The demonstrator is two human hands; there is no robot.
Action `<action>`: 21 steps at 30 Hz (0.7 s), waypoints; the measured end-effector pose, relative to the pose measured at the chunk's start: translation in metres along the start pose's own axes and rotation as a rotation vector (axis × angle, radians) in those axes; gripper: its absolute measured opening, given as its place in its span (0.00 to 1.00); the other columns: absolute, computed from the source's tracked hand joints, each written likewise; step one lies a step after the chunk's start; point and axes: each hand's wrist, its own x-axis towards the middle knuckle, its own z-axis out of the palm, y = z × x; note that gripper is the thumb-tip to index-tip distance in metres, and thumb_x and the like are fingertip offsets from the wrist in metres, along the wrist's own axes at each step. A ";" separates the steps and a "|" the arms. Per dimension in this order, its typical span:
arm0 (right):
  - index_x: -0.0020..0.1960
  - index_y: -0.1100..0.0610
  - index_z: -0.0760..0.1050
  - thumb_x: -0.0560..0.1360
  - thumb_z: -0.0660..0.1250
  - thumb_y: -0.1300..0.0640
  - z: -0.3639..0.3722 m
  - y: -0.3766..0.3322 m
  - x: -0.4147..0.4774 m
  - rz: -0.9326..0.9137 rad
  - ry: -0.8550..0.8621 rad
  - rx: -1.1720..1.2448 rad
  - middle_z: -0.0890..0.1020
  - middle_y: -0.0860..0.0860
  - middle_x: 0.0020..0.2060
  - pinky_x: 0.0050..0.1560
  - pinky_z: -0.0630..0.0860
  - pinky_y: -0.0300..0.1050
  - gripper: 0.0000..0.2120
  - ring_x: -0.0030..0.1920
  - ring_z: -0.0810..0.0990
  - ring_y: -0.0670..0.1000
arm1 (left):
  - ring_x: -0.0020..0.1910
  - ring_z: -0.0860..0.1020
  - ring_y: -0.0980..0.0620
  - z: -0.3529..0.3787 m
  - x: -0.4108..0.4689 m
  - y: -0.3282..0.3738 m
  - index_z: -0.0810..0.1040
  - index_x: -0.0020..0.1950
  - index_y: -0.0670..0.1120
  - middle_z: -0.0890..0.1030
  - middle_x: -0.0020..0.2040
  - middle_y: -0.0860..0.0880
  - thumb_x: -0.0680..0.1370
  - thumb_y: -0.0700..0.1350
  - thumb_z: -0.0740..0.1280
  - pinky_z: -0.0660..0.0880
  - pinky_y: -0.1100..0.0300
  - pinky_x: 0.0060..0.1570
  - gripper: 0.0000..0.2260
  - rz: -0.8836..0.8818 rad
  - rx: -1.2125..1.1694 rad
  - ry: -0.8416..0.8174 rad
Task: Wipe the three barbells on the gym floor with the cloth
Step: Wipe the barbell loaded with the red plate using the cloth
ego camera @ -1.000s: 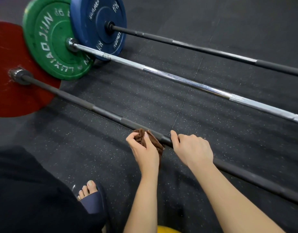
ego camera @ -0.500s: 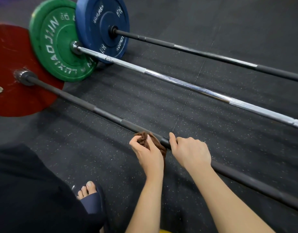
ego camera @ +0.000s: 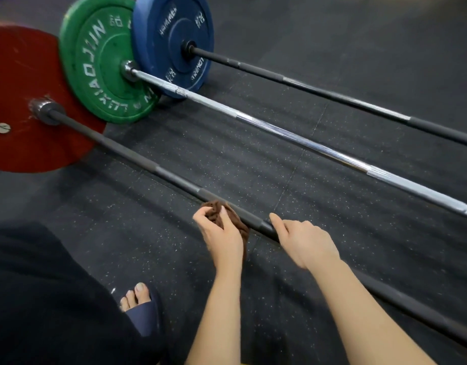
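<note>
Three barbells lie side by side on the dark rubber floor. The nearest has a black bar (ego camera: 137, 156) and a red plate (ego camera: 19, 83). The middle one has a chrome bar (ego camera: 293, 135) with a green plate (ego camera: 95, 61). On the farthest, a black and silver bar (ego camera: 332, 94) carries a blue plate (ego camera: 172, 30). My left hand (ego camera: 220, 234) grips a bunched brown cloth (ego camera: 216, 212) that lies over the nearest bar. My right hand (ego camera: 303, 239) is just to its right, thumb on that bar and fingers curled over it.
My left foot (ego camera: 136, 296) in a dark blue slide sandal stands on the speckled floor (ego camera: 148, 233) near the bottom. Dark clothing (ego camera: 43, 299) fills the lower left corner.
The view has drifted so the plates sit further right and lower. Both hands stay on the nearest bar, with the cloth in about the same spot.
</note>
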 end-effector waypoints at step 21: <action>0.81 0.52 0.54 0.83 0.50 0.61 0.002 -0.073 0.024 -0.048 -0.003 -0.003 0.79 0.51 0.53 0.41 0.71 0.52 0.27 0.41 0.73 0.58 | 0.56 0.77 0.51 -0.012 0.076 0.019 0.66 0.62 0.53 0.74 0.62 0.49 0.85 0.47 0.62 0.75 0.62 0.47 0.08 -0.117 -0.122 0.185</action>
